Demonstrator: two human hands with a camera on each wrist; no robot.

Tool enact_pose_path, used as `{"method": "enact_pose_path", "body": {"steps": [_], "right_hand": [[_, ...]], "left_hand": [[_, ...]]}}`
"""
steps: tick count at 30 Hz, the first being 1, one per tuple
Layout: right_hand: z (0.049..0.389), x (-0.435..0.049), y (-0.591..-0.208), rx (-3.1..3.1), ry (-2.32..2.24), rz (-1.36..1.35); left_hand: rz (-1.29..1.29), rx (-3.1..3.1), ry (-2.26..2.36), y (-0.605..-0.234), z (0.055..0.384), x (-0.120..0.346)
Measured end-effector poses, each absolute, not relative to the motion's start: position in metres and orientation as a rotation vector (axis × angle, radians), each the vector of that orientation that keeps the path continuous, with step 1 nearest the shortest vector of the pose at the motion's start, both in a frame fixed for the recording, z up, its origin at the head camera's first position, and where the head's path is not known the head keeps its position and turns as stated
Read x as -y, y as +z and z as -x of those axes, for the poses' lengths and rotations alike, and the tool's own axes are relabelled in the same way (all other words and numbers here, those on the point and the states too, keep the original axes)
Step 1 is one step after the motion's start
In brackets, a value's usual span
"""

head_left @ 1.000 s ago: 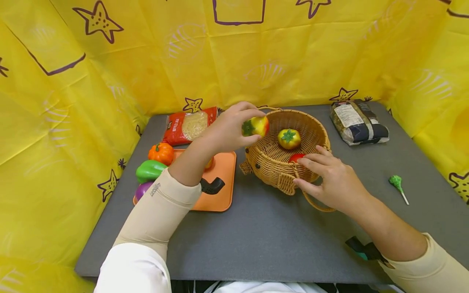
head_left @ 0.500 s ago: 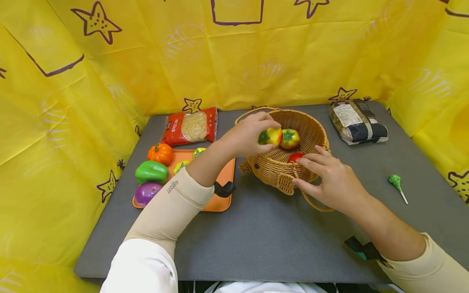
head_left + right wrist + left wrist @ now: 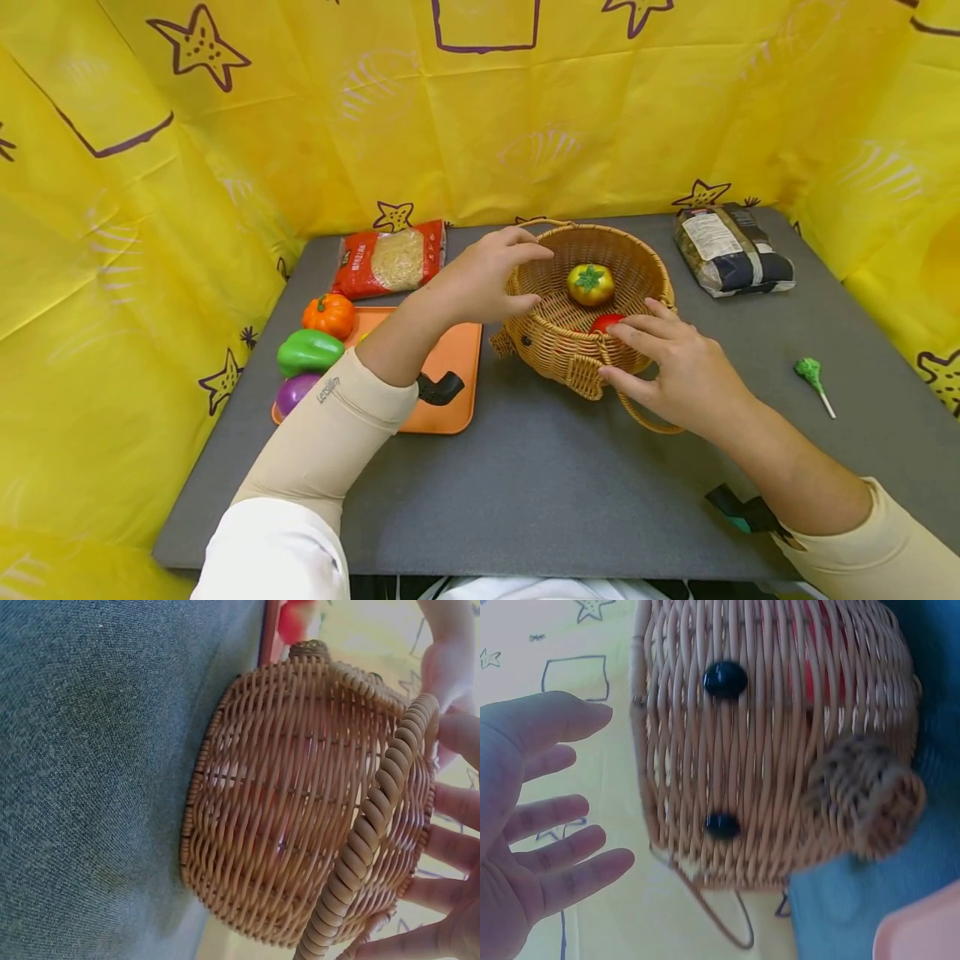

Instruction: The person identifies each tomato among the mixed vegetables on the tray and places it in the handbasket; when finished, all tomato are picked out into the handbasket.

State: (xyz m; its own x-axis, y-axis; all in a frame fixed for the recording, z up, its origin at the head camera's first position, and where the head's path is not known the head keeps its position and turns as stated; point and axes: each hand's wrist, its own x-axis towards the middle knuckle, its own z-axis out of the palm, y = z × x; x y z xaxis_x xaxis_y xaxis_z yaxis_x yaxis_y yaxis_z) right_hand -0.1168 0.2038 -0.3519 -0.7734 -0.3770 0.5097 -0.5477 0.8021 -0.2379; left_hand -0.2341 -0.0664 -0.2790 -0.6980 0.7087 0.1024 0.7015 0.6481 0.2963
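A round wicker basket (image 3: 551,354) with black bead eyes and a snout stands mid-table. Inside it lie a yellow-green toy persimmon (image 3: 590,285) and a red toy piece (image 3: 606,322), partly covered by fingers. My left hand (image 3: 498,279) hovers at the basket's left rim, its fingers spread and holding nothing. In the left wrist view that hand (image 3: 536,817) is apart from the wicker, and red shows through the weave. My right hand (image 3: 675,367) rests on the near right rim with loosely extended fingers; in the right wrist view the fingertips (image 3: 442,892) meet the rim beside the coiled handle (image 3: 364,832).
An orange tray (image 3: 457,392) at the left bears a toy pumpkin (image 3: 330,315), a green pepper (image 3: 309,352) and a purple toy vegetable (image 3: 295,390). A red noodle bag (image 3: 393,258) lies behind. At right are a dark packet (image 3: 731,250) and small green toy broccoli (image 3: 810,371).
My left hand carried a yellow-red toy fruit rightward over the basket, let it go inside, and drew back slightly left with fingers spread. My right hand stays at the rim.
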Motion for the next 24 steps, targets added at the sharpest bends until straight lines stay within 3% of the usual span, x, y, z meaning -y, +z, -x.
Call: {"method": "enact_pose_path", "body": {"steps": [10,24], "right_hand": [[0.115,-0.203,-0.351,2.562,0.535,-0.676],[0.116,-0.203,-0.350,2.561,0.520,-0.685]], "left_hand": [[-1.081,-2.874,0.447,-0.279,0.248,0.111],[-0.659,-2.716,0.164,-0.310,0.268,0.164]]}}
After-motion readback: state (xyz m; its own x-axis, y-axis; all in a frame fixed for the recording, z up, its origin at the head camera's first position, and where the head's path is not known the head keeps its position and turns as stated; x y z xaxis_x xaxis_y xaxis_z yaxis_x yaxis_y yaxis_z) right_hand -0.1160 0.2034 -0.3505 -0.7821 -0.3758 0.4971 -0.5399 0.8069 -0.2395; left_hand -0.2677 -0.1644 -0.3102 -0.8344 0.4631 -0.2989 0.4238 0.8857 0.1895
